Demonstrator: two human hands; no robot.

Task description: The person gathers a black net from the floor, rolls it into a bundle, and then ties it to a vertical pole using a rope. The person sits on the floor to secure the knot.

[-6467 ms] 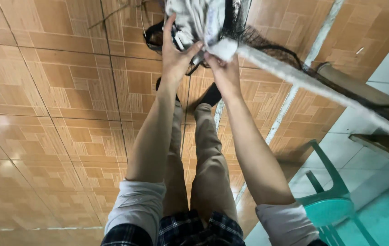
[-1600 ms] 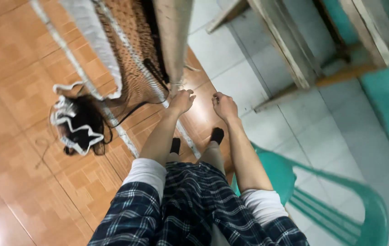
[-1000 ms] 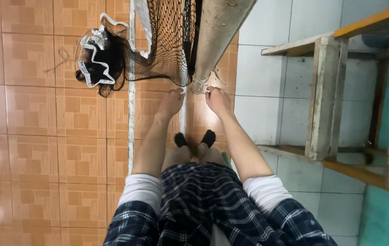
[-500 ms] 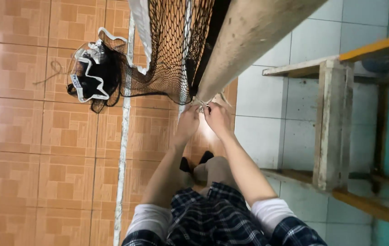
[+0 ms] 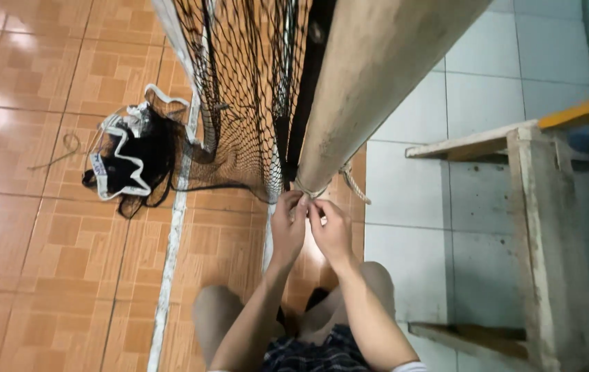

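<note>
1. Nearest us: our bent knees and dark plaid shorts at the bottom edge, w/ both forearms reaching up and away from the body.
2. Our left hand (image 5: 287,231) is up at the base of the post, fingers pinched shut on the cord (image 5: 306,195) where it wraps the wood. Thumb and fingertips meet right at the knot area.
3. Our right hand (image 5: 331,231) sits just beside the left, touching it, fingers curled closed at the same cord. Exactly which strand each hand has, we can't tell; too small and partly hidden by the fingers.
4. The cord is pale, looped round the lower end of the wooden post (image 5: 370,89). A loose end (image 5: 355,186) hangs off to the right of the loop.
5. The post is thick, round, light brown, running up & to the right out of view.
6. Left of the post, touching it: black net (image 5: 246,89) w/ a white edge band, stretched upward along the post.
7. Further left on the orange tile floor (image 5: 32,227): a bunched heap of net (image 5: 132,162), black mesh w/ white band, w/ a thin string lying near it.
8. A white line (image 5: 170,255) runs across the tiles under the net.
9. Right side: white tiles, and a worn wooden frame (image 5: 535,227) well apart from our hands.
</note>
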